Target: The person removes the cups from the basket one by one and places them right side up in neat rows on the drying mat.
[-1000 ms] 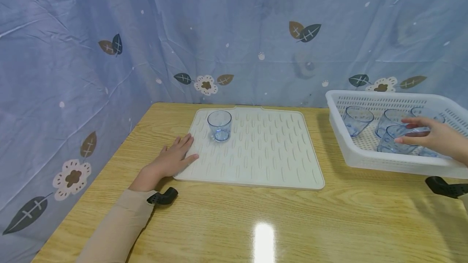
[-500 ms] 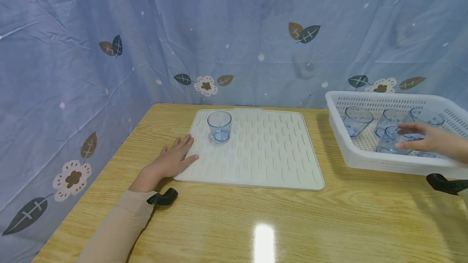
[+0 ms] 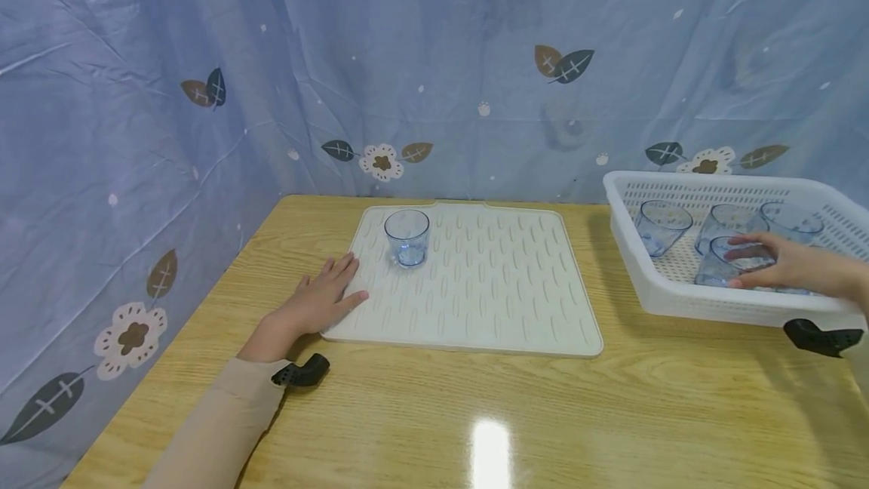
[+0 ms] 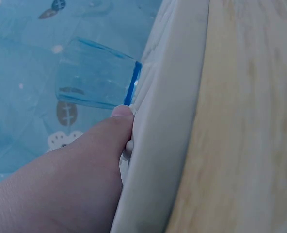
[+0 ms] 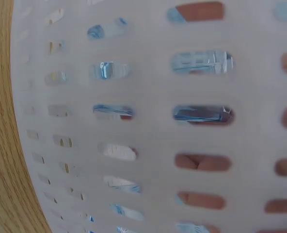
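Since the earlier head frame, the right hand [image 3: 793, 266] and the front glass [image 3: 711, 270] beneath it have been shifting slightly toward the left of the frame; the left hand [image 3: 319, 302] is keeping its position.

Right hand, right edge of frame: its thumb and fingers are curving round the front glass, partly closed; firmness of grip cannot be told. In the right wrist view, glass and fingers are showing through the slots of the basket wall.

Basket [image 3: 747, 310]: one, white, right side of frame. Four glasses are showing clearly inside, the front glass included; the right hand is obscuring any exact count.

Left hand, left of centre: lying flat, fingers extended, gripping nothing, resting on the left edge of one white mat [image 3: 489, 300]. One upright glass [image 3: 409, 249] is standing on the mat's upper left.

One wooden table [image 3: 611, 421] is supporting mat and basket. A blue curtain [image 3: 475, 13] is hanging across the upper frame, displaying three white flowers.
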### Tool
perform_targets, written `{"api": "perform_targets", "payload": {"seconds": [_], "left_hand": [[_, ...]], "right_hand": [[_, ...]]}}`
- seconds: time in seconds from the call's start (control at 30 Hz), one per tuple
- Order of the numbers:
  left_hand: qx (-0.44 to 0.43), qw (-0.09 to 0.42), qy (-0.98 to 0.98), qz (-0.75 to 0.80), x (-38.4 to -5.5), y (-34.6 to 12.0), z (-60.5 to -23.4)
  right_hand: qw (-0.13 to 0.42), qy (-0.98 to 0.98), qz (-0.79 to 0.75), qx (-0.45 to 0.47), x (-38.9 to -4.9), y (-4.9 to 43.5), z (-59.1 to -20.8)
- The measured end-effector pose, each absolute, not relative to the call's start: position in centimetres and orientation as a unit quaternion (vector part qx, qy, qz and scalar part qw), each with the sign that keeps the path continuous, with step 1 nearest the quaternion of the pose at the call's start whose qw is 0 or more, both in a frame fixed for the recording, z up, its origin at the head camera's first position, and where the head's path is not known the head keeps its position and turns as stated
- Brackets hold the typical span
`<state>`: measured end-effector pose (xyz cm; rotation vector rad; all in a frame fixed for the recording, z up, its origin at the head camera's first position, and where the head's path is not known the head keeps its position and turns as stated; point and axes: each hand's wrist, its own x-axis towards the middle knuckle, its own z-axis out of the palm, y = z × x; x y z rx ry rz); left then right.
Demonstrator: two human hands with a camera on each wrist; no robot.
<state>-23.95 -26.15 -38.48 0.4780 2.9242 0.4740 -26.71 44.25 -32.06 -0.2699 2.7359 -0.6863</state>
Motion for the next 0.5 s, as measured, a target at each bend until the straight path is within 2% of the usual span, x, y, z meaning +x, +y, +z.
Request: {"api": "perform_targets", "payload": {"seconds": [0.33, 0.5], "left_hand": [[0.158, 0.070, 0.972, 0.160, -23.91, -26.06, -38.31], [0.161, 0.072, 0.971, 0.161, -23.97, -26.05, -38.39]], "right_hand": [[0.125, 0.956, -0.252, -0.088, -26.78, 43.96, -31.83], [0.128, 0.953, -0.260, -0.088, -26.52, 43.59, -31.20]]}}
